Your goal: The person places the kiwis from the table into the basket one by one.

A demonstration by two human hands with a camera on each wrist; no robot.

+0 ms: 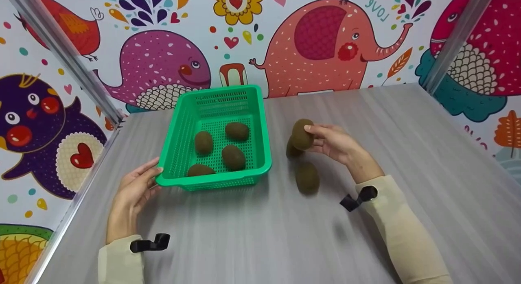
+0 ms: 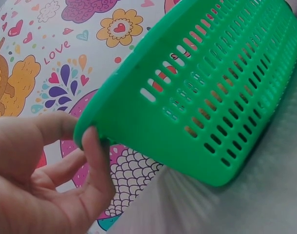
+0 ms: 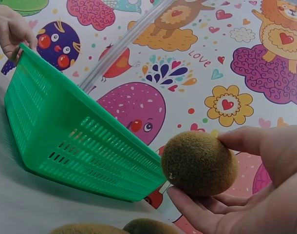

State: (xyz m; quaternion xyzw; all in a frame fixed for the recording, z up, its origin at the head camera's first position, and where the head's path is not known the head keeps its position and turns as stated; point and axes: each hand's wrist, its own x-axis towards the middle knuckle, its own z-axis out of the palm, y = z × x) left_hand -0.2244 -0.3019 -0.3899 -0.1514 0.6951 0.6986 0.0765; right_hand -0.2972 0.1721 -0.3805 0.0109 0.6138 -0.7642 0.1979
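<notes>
My left hand [image 1: 136,190] pinches the near left corner of a green plastic basket [image 1: 220,179] by its rim. Inside the basket lie several brown kiwis, one of them a kiwi [image 1: 233,157] near the middle. To the basket's right, my right hand [image 1: 336,143] holds a fuzzy kiwi [image 3: 199,163] between thumb and fingers, raised above the table. Partly hidden behind that fruit in the head view is another kiwi [image 1: 294,149] on the table. Closer to me lies one more kiwi [image 1: 308,178].
The grey table [image 1: 260,235] has a wood-like grain. A wall [image 1: 240,44] printed with cartoon animals stands behind it, with metal posts [image 1: 460,44] at both sides. Black wrist cameras [image 1: 150,243] sit on both light sleeves.
</notes>
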